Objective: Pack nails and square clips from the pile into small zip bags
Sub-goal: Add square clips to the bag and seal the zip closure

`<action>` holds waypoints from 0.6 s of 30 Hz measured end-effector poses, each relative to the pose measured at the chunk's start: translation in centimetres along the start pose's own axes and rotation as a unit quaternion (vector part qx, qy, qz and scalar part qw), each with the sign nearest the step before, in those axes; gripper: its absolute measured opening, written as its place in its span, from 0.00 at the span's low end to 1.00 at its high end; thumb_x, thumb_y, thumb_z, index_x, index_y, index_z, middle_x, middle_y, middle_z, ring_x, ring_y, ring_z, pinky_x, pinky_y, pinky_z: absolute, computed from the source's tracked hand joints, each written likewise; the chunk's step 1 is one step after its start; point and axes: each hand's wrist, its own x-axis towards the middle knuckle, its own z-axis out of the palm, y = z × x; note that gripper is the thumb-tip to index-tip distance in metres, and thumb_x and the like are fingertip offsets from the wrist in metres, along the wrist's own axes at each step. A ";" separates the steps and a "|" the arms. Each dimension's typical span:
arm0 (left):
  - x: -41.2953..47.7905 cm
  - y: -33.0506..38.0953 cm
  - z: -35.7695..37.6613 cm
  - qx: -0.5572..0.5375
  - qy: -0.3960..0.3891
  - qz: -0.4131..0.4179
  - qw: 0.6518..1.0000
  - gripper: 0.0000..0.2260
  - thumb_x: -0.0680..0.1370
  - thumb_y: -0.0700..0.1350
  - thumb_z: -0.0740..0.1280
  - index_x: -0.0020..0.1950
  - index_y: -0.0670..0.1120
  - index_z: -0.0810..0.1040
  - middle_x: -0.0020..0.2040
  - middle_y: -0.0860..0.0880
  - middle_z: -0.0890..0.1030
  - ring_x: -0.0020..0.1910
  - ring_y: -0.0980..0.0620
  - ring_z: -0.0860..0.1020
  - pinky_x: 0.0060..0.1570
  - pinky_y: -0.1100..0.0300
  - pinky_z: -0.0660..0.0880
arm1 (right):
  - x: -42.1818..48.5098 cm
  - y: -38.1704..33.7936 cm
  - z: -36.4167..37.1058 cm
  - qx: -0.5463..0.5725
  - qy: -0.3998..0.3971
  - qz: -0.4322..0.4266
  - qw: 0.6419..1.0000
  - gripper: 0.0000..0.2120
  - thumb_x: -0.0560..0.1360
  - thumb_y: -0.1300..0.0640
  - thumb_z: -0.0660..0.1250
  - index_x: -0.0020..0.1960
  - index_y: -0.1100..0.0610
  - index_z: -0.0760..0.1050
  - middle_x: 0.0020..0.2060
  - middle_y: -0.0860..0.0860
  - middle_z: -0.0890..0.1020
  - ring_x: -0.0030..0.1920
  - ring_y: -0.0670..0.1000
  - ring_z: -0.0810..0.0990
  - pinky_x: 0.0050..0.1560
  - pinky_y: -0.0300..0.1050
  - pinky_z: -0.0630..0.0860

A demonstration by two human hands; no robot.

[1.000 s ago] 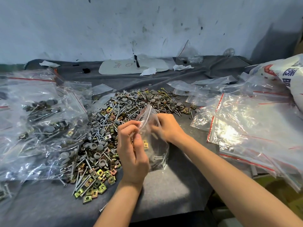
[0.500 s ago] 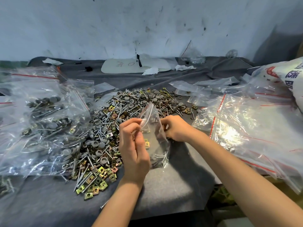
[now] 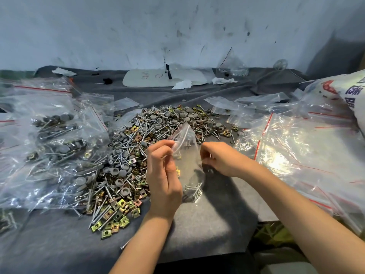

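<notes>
A small clear zip bag stands upright between my hands, with a few nails and a yellow square clip inside. My left hand pinches its left top edge. My right hand has curled fingers at the bag's right side and appears to hold that edge. Behind and left of the bag spreads the pile of nails, grey caps and brass-coloured square clips on grey cloth.
Filled zip bags lie heaped at the left. Empty clear zip bags with red seals cover the right side, next to a white printed sack. A white board and paper scraps sit by the wall. The table's front edge runs below my wrists.
My right hand has drawn back to the right, away from the bag's mouth. The left hand keeps its pinch on the top edge. The bag stays upright.
</notes>
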 end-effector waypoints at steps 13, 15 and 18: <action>0.2 0.3 0.3 0.020 -0.054 0.050 0.997 0.08 0.83 0.43 0.53 0.53 0.41 0.69 0.54 0.40 0.73 0.54 0.53 0.73 0.50 0.61 0.70 | -3.0 -6.2 -8.9 0.125 0.178 -0.159 0.963 0.07 0.71 0.63 0.73 0.48 0.56 0.82 0.37 0.49 0.79 0.35 0.45 0.73 0.40 0.37 0.70; 0.1 0.2 0.2 0.021 -0.052 0.050 0.997 0.06 0.83 0.42 0.54 0.53 0.41 0.68 0.55 0.40 0.73 0.53 0.55 0.72 0.50 0.64 0.69 | -2.7 -6.2 -8.4 0.115 0.168 -0.158 0.966 0.09 0.72 0.61 0.73 0.51 0.56 0.81 0.38 0.48 0.78 0.36 0.46 0.73 0.40 0.37 0.70; -0.1 0.0 0.1 0.022 -0.040 0.039 0.998 0.06 0.80 0.40 0.55 0.53 0.42 0.69 0.56 0.42 0.73 0.54 0.56 0.72 0.52 0.66 0.69 | -2.4 -5.4 -7.9 0.193 0.222 -0.148 0.944 0.07 0.72 0.61 0.72 0.50 0.57 0.81 0.38 0.49 0.80 0.37 0.46 0.74 0.40 0.33 0.70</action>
